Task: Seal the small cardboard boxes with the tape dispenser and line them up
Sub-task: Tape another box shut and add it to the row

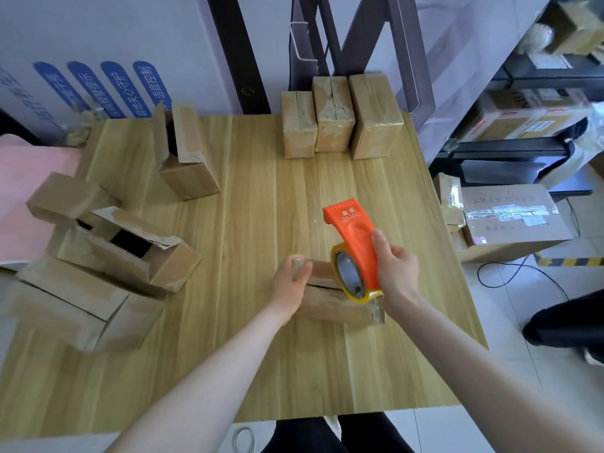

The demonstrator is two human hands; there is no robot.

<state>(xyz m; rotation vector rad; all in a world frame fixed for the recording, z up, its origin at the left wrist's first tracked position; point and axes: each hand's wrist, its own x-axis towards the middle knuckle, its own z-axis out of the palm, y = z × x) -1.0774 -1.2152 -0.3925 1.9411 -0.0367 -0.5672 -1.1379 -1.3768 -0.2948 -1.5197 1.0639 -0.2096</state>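
Orange plastic fills my right grip [397, 273]: it is clamped round the body of the tape dispenser [354, 243], thumb laid along the top, with the roll hanging just over the small cardboard box [330, 304]. My left grip [292, 282] grasps the end of that box farthest from the right grip, fingers curled over its edge. The box lies on the worktop [261, 371] directly under both grips. A clear strip of tape [376, 313] runs from the roll down over the box end just below my right wrist.

My worry is the seam. A dark gap shows between the flaps beneath the roll, so tape laid now could bridge an open slit or land off-line. With only one end pinned, a pull along the box could make it slide or swing away from the left grip, and slack tape may wrinkle or stick to itself.

Three sealed boxes [340, 119] stand in a row well beyond both grips. The open boxes [124, 253] wait well out past the left grip.
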